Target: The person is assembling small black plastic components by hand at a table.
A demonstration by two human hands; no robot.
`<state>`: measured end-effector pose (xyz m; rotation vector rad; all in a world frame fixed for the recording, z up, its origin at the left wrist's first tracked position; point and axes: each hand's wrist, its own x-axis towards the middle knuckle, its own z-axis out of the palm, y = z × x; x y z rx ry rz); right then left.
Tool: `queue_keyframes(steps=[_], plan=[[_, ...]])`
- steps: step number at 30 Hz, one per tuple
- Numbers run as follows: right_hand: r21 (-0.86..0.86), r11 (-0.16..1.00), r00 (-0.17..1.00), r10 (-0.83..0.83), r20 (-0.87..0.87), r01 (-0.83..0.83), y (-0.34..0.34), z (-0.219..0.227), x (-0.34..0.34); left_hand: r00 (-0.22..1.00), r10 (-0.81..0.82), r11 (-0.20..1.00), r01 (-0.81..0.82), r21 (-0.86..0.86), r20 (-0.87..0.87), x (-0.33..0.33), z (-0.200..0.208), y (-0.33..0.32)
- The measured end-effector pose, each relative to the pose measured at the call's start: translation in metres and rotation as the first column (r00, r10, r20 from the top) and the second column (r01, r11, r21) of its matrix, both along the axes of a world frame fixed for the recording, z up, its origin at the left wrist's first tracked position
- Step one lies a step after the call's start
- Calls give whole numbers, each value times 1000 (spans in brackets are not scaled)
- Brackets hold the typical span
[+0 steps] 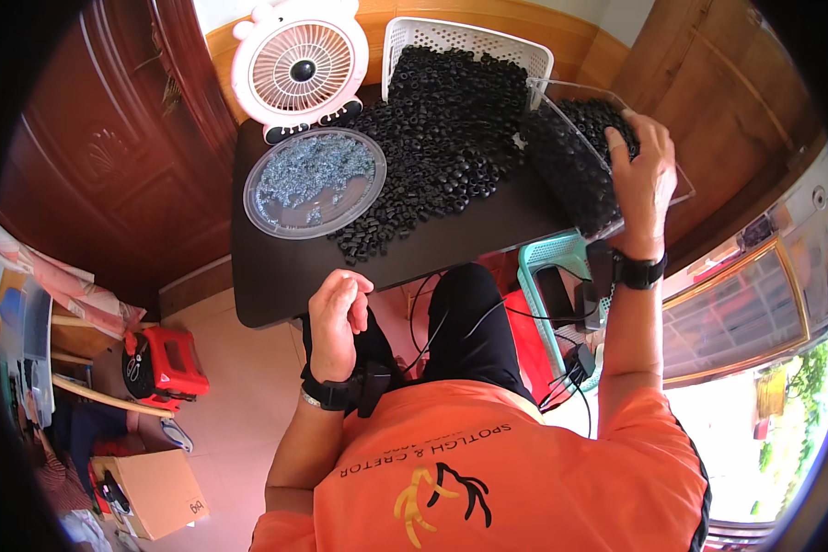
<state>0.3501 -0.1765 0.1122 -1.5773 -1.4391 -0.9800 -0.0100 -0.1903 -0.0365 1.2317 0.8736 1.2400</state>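
My right hand [644, 175] is at the right side of a clear plastic box [575, 138] filled with small black plastic pieces. Thumb and index finger are apart over the pieces; the other fingertips are partly hidden. Near the table's front edge, my left hand [339, 308] is raised with its fingers curled together; whether anything small is in them I cannot make out. A wide heap of black ring-like pieces [442, 138] covers the middle of the table, spilling from a tipped white basket [469, 39]. Left of the heap lies a round clear tray [262, 218] of small bluish, shiny pieces [313, 170].
A pink-and-white fan [301, 69] stands at the back left of the dark table [276, 285]. Below its right edge, a turquoise basket [547, 253] holds dark devices and cables. A red case [177, 368] and cardboard box [152, 492] are on the floor at left.
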Motion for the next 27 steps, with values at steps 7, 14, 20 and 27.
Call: queue_keyframes(steps=[7, 14, 20, 27], plan=[[-341, 641, 700, 461, -546, -688, 24, -77, -84, 999, 5, 999, -3, -51, 33, -3, 2, -5], [-581, 576, 814, 331, -478, -575, 43, -119, -117, 998, 25, 996, -20, -84, 55, -10, -4, -5], [-567, 635, 850, 352, -392, -525, 54, -126, -128, 999, 2, 997, 1, -77, 41, -13, -8, -2], [-580, 658, 877, 383, -291, -480, 58, -131, -134, 999, -9, 998, 11, -69, 33, -12, -6, -3]])
